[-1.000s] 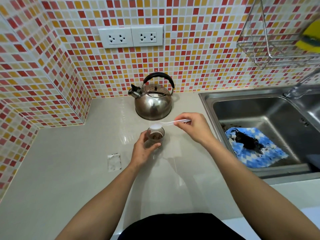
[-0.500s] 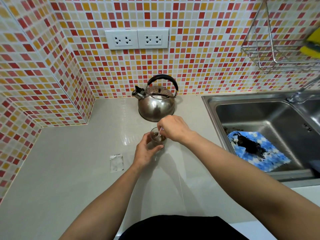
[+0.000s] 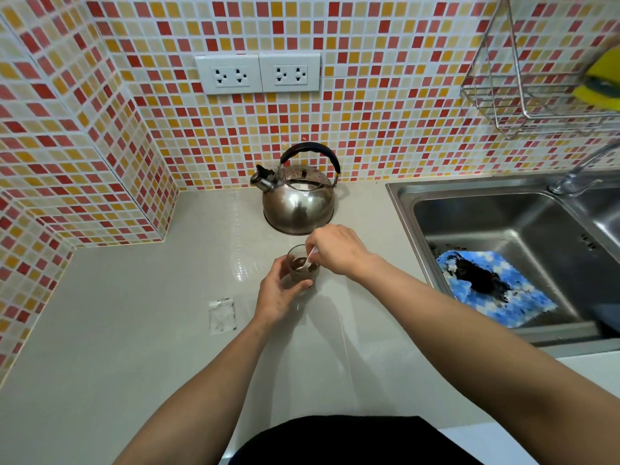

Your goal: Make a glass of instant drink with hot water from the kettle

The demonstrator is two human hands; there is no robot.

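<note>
One glass, one kettle, one white plastic spoon, one emptied clear sachet and two wall sockets are in view; two bare hands work at the glass.

The left hand reaches in from below, forearm stretched forward over the grey counter, its grip wrapped around the near left side of the glass with the thumb across the front, grasping it as it stands on the counter. The right hand comes in from the right, wrist bent down over the rim, its grip pinched on the spoon's handle; the bowl of the spoon dips into the dark brown drink inside the glass.

The steel kettle with its black handle stands just beyond both grips, against the mosaic tiled wall, spout pointing left. The sachet lies flat to the left of the left grip, apart from it. Well to the right of the right grip is the steel sink, with one blue checked cloth in it, soiled dark. One wire rack hangs above the sink, holding a yellow sponge.
</note>
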